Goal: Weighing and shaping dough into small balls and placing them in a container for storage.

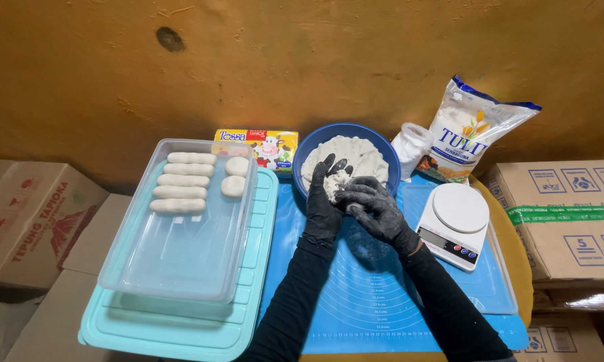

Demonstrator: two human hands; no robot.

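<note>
- Leftmost, we are seeing the clear container (pixel 181 255) holding shaped dough logs (pixel 179 186).
- Our left hand (pixel 325 198) is cupping the dough lump (pixel 337 182) — fingers half-open.
- Our right hand (pixel 375 209) is pressing it from the right, just before the blue bowl (pixel 382 144).

A makeshift food-prep corner, more storeroom than proper kitchen. A rough, stained yellow wall (pixel 302 60) rises right behind the work surface, and cardboard boxes (pixel 563 214) crowd both sides. On top lies a blue baking mat (pixel 382 308) printed with measuring rings, and on it a small white kitchen scale (pixel 455 223). A bag of flour (pixel 473 131) leans against the wall beside a blue bowl (pixel 315 144) of dough, and shaped dough pieces (pixel 181 182) line a clear plastic tray (pixel 181 261).
</note>
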